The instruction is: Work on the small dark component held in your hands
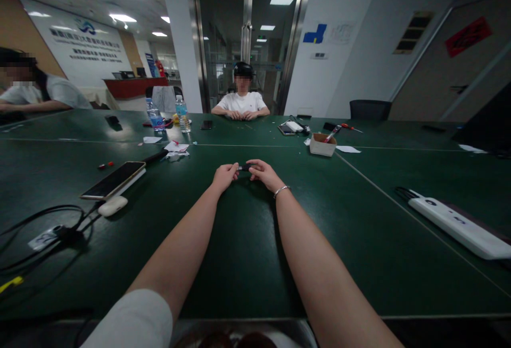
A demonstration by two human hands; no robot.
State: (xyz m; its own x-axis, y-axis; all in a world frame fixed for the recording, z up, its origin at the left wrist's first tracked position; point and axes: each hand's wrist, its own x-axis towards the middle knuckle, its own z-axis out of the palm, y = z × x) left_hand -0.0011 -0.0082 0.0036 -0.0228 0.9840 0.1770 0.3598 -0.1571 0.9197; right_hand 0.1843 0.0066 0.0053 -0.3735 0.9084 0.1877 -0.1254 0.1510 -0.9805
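Note:
Both arms stretch out in front of me over the green table (247,263). A small black stick with a paler, metallic-looking left end (244,167) spans the gap between my hands, just above the tabletop. My left hand (225,176) pinches its pale end between thumb and fingers. On the dark end, the fingers of my right hand (263,173) are closed, with a silver bracelet (281,191) at that wrist. The fingers cover part of the stick, and its exact kind is too small to make out.
Left lie a phone (114,180), a white earphone case (113,206) and black cables (59,231). Bottles (182,114) and paper scraps (175,148) stand farther back. Right are a small box (322,146) and a white power strip (459,225). A person (242,103) sits opposite.

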